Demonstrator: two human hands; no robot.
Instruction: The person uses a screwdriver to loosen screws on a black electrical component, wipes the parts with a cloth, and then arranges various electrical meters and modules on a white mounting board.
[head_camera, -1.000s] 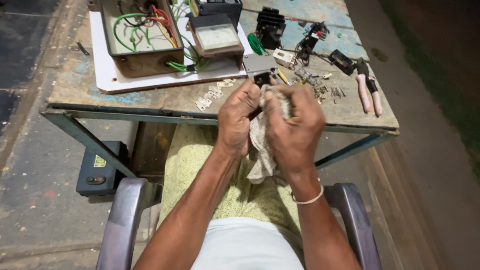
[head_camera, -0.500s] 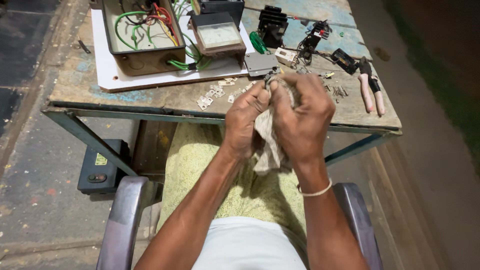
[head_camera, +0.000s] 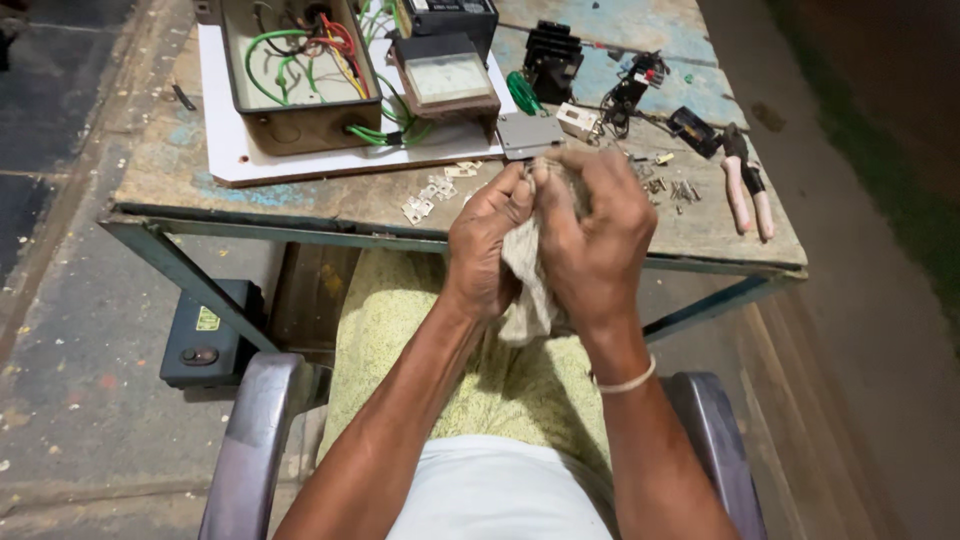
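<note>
cloth (head_camera: 525, 290), pale and crumpled, sits bunched between your two hands, held up over the near edge of the worn table (head_camera: 300, 200), with a loose tail hanging down toward your lap. your left hand (head_camera: 485, 250) is curled shut around the cloth's left side, fingertips pinched in at the top. your right hand (head_camera: 595, 235) is closed over the cloth from the right, knuckles up, thumb pressed against the left hand's fingers; whatever small piece may be wrapped inside is hidden, so you cannot tell what it is.

just beyond your fingers lies a grey metal plate (head_camera: 528, 133), and to its left a scatter of small metal tabs (head_camera: 430, 195). further back, an open metal box with green and red wires (head_camera: 295, 75) stands on a white board (head_camera: 240, 150), with a meter (head_camera: 445, 80) beside it. pink-handled pliers (head_camera: 748, 190) lie well to your right, loose screws (head_camera: 670, 187) near them. a dark box (head_camera: 205, 335) sits on the floor under the table.
</note>
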